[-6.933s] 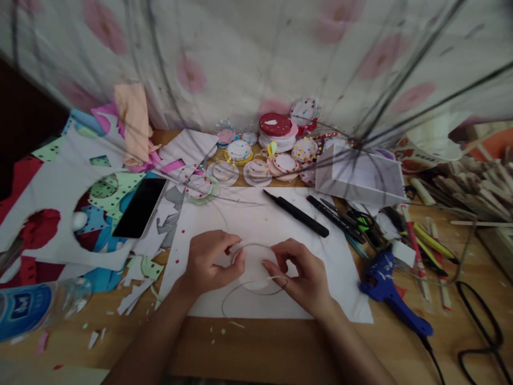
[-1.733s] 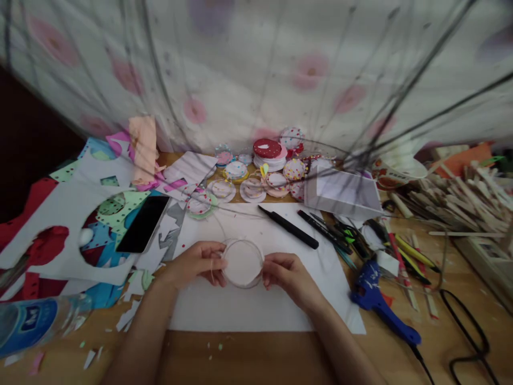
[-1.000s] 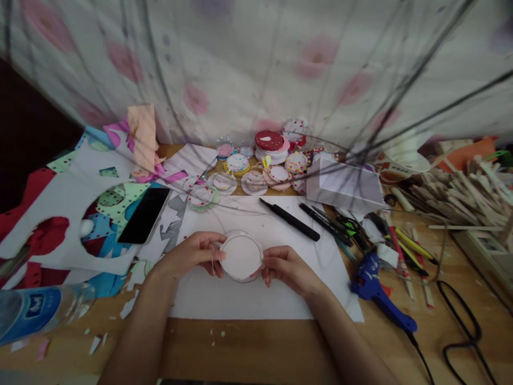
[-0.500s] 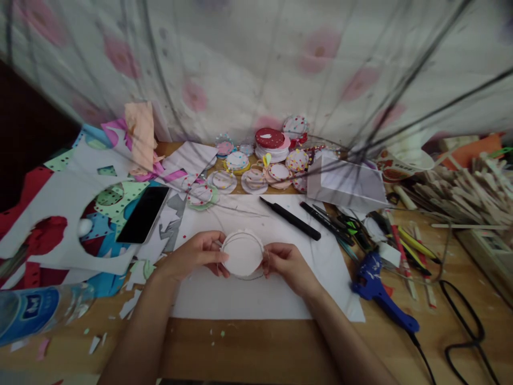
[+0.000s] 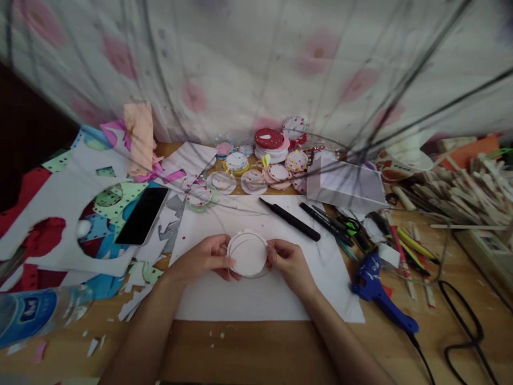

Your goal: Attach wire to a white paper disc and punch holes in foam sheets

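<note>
I saw the left hand (image 5: 209,260) pinching the round, white paper disc (image 5: 247,258) above the white paper sheet (image 5: 240,303), apparently for steadiness. The right hand (image 5: 292,263) pinched thin grey wire (image 5: 255,277) at its edge.

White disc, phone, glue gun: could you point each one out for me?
White disc (image 5: 249,258): head view, middle of its flat face.
Phone (image 5: 143,215): head view, middle of its dark screen.
Glue gun (image 5: 380,300): head view, upper part of its blue handle.

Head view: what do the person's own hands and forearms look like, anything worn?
The left hand and right hand are ungloved; the left forearm and right forearm show no sleeve or watch. Whether rings are worn, I cannot tell.
</note>
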`<control>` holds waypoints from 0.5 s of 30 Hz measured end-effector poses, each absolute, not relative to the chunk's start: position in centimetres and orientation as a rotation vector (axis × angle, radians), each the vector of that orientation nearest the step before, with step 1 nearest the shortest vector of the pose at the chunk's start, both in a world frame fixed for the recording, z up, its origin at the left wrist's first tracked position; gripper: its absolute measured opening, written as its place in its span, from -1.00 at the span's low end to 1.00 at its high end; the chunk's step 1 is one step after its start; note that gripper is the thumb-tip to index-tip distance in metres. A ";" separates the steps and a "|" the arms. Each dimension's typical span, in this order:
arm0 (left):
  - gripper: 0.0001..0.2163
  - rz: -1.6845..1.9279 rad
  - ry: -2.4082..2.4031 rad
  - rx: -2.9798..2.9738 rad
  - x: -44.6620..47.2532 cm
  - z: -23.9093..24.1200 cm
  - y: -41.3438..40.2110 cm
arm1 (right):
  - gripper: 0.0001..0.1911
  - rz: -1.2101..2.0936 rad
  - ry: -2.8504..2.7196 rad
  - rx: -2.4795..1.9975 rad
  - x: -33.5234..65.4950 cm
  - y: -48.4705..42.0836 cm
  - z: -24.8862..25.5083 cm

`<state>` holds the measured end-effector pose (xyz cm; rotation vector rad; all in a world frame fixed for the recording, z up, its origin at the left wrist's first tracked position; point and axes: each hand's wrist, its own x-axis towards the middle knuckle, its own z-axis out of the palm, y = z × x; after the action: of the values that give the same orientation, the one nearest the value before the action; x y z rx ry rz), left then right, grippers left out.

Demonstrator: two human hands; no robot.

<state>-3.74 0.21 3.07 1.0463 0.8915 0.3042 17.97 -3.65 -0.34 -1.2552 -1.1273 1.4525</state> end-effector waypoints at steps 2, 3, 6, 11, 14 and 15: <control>-0.69 0.309 0.881 1.040 -3.6 2.9 0.1 | -0.74 1.433 -1.137 -1.267 18.0 -3.6 -0.4; -0.69 0.309 0.877 1.039 -3.6 2.8 0.1 | -0.73 1.424 -1.143 -1.273 18.0 -3.6 -0.4; -0.71 0.308 0.854 1.030 -4.0 2.8 0.2 | -0.71 1.419 -1.166 -1.286 17.9 -3.6 -0.2; -0.74 0.373 0.861 1.035 -4.8 3.3 0.6 | -0.73 1.492 -1.236 -1.269 17.9 -3.6 0.2; -0.78 0.437 1.028 1.050 -4.7 3.2 0.6 | -0.77 1.548 -1.294 -1.240 18.0 -3.8 0.2; -0.79 0.452 1.072 1.062 -4.6 3.1 0.5 | -0.79 1.562 -1.312 -1.231 18.0 -3.8 0.2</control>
<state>-4.63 0.52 3.07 1.0620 1.0724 0.4521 17.99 -3.79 0.23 -1.2307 -1.3124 1.5623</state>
